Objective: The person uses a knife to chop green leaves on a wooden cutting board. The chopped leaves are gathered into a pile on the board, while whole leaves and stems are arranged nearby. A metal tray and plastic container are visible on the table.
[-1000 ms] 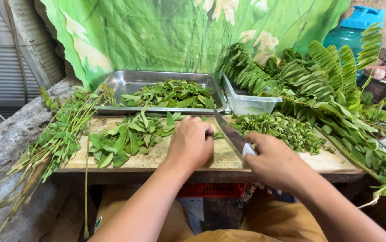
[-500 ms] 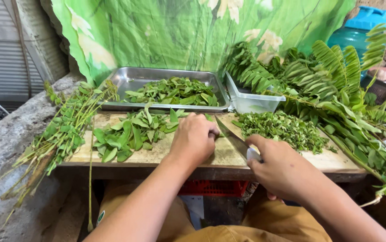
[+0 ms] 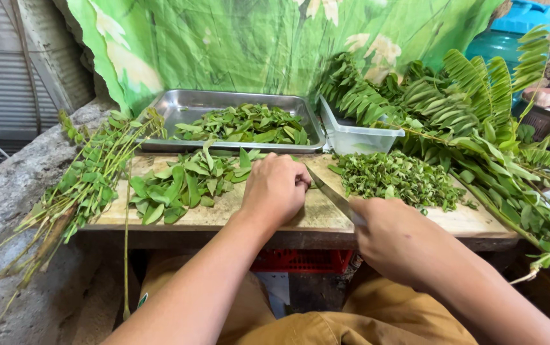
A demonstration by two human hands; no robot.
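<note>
While your left hand [image 3: 276,189] presses knuckles-up on the wooden cutting board [image 3: 224,211], its fingers are curled down over a small bunch of leaves, of which almost nothing shows beneath them; the grip reads as clenched on that bunch. Your right hand [image 3: 395,241], just to the right of the left and nearer your body, is closed around the handle of a knife [image 3: 330,191], whose blade runs up and left from the fist until its tip sits right beside the left hand's fingers. Left of the left hand, touching distance away, lies a loose pile of whole green leaves [image 3: 182,182] on the board. Right of the knife blade sits a heap of chopped leaves [image 3: 397,177], also on the board. Beyond both hands, at the board's far edge, stands a steel tray [image 3: 185,105] holding more whole leaves, and beside it to the right a clear plastic tub [image 3: 359,137]. Far left of the left hand, stripped and leafy stems [image 3: 77,188] trail off the board over the stone ledge. Far right of the right hand, long fern-like fronds [image 3: 479,121] are piled.
</note>
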